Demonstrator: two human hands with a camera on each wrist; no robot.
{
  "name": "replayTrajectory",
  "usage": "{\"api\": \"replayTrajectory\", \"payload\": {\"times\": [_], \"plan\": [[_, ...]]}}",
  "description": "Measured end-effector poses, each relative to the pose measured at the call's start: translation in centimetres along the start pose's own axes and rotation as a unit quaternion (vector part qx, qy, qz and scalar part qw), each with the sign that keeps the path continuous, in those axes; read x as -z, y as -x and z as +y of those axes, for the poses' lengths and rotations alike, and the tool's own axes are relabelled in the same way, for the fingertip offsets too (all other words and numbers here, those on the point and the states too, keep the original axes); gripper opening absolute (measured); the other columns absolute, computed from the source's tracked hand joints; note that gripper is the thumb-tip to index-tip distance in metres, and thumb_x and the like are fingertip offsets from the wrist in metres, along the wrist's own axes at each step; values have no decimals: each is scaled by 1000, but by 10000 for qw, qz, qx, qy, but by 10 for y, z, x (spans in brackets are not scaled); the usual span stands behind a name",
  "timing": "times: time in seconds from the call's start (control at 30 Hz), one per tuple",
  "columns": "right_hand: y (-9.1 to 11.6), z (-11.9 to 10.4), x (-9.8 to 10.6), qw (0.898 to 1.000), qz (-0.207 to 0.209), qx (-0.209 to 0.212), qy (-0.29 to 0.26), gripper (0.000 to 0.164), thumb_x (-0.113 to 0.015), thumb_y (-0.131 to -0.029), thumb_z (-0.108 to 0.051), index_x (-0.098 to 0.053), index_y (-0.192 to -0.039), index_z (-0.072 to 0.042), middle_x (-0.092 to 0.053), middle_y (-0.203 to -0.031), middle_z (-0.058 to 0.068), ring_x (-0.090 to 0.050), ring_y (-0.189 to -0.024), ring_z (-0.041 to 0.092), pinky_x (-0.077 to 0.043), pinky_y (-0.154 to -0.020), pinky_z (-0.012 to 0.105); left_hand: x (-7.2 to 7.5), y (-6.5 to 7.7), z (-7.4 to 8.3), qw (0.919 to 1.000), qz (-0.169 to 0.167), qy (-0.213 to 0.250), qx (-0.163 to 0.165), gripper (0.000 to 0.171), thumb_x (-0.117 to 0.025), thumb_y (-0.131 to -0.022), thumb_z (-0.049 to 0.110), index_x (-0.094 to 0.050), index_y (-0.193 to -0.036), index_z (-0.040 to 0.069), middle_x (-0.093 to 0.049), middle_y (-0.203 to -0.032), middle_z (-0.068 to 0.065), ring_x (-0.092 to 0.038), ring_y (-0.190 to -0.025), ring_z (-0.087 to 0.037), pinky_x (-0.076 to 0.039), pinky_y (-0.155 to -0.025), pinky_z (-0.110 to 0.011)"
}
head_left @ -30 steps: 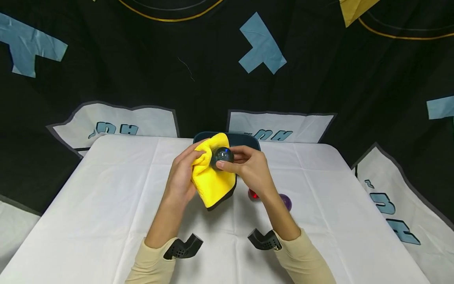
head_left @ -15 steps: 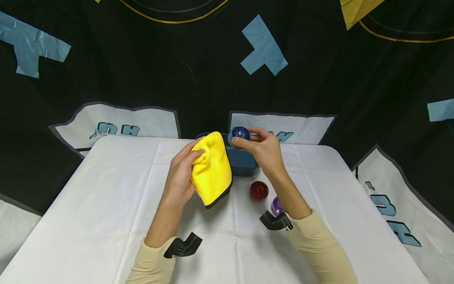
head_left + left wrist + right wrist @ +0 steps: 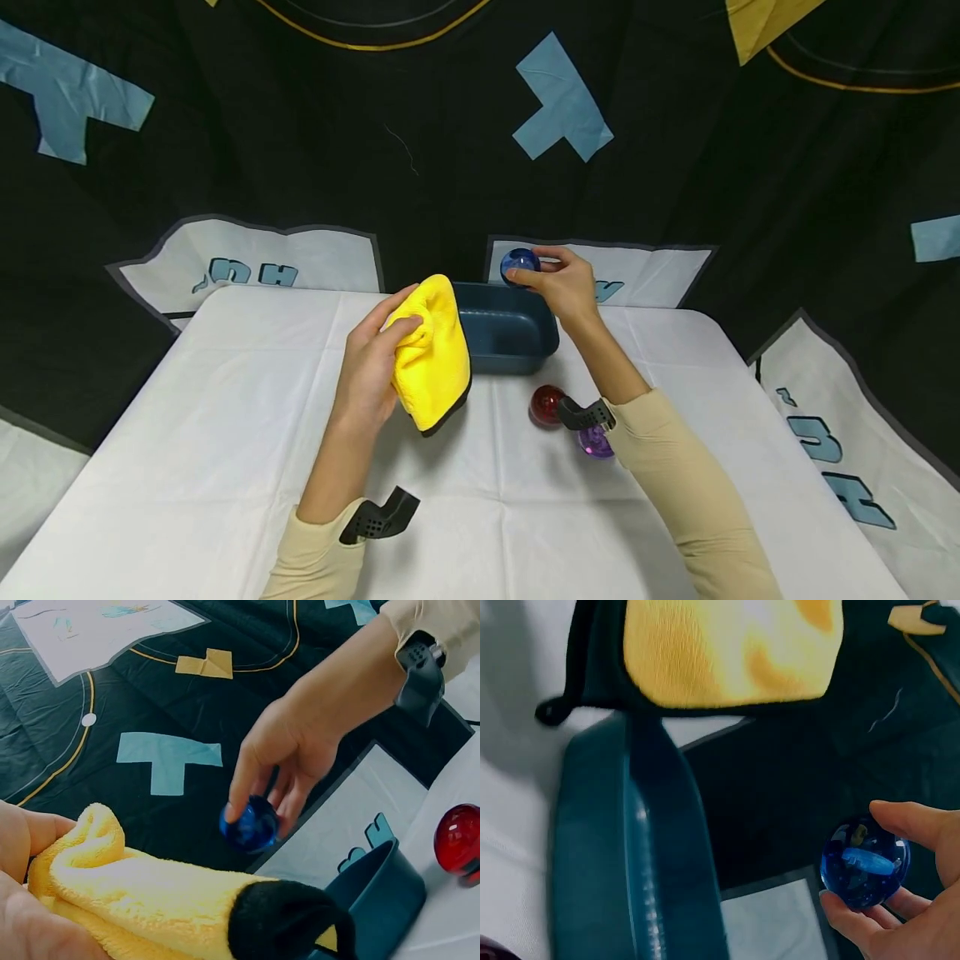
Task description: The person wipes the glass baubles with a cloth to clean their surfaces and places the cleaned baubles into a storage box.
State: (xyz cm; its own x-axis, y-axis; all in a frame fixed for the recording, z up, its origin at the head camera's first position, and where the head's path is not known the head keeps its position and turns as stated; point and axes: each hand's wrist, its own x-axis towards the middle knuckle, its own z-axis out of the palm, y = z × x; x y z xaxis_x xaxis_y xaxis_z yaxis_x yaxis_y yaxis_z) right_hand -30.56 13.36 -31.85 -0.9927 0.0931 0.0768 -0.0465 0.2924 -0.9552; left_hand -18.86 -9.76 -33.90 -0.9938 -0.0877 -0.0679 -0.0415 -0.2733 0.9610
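A clear blue ball (image 3: 519,265) is pinched between the thumb and fingers of my right hand (image 3: 567,287), held up over the back of a dark teal bin (image 3: 510,363). The right wrist view shows a lighter blue shape inside the ball (image 3: 865,862). My left hand (image 3: 367,362) grips a bunched yellow cloth (image 3: 433,358) with black edging, in front of the bin's left part and hiding some of it. On the white tablecloth below the bin lie a red ball (image 3: 546,405) and a purple ball (image 3: 596,442), both partly covered by the right wrist's camera.
The white-covered table (image 3: 225,433) reaches toward me and to both sides. Behind it hangs a black backdrop (image 3: 315,150) with blue and yellow patches. The bin stands near the table's far edge, and its visible inside holds nothing.
My right hand has carried the blue ball away from the yellow cloth, up and to the right. My left hand with the cloth has shifted slightly left, uncovering more of the bin.
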Motion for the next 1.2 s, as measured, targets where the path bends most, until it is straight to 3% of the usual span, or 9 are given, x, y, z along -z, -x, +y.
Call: {"api": "replayTrajectory", "payload": {"times": [0.13,0.4,0.6,0.9,1.2], "plan": [[-14,11,-8,9999,-15,-148,-44,60,-86,-82,-19,-61,-135,-6,-63,-130,21,-68,-109,30,-57,-97,40,3,0,1,10000,25,-43,-41,44,-55,-101,20,-55,-144,30,-50,-141,-3,-52,-122,-26,-55,-94,-34],[-32,39,-24,9978,66,-603,278,60,-89,-78,-21,-65,-130,-5,-68,-121,21,-68,-99,36,-54,-100,50,5,-1,1,9999,49,-60,-119,43,-55,-102,22,-54,-145,30,-50,-142,-2,-53,-122,-26,-56,-96,-32],[-43,58,-33,9939,49,-896,647,61,-90,-76,-20,-66,-131,-7,-69,-125,20,-70,-99,32,-58,-92,42,5,-2,1,9999,90,-27,-82,43,-55,-102,21,-55,-144,29,-49,-141,-2,-52,-122,-25,-55,-96,-33],[-46,77,-37,9868,-8,-818,1400,60,-89,-76,-24,-68,-128,-5,-63,-134,20,-56,-125,33,-49,-106,46,2,-1,1,10000,64,-12,2,43,-55,-102,22,-55,-144,30,-50,-141,-1,-53,-122,-25,-55,-97,-33],[-45,91,-39,9813,-29,-859,1723,61,-87,-78,-25,-66,-131,-5,-60,-138,22,-50,-132,36,-44,-111,48,0,0,0,9999,113,-43,52,42,-57,-101,24,-56,-142,33,-50,-141,0,-54,-123,-26,-55,-98,-35]]}}
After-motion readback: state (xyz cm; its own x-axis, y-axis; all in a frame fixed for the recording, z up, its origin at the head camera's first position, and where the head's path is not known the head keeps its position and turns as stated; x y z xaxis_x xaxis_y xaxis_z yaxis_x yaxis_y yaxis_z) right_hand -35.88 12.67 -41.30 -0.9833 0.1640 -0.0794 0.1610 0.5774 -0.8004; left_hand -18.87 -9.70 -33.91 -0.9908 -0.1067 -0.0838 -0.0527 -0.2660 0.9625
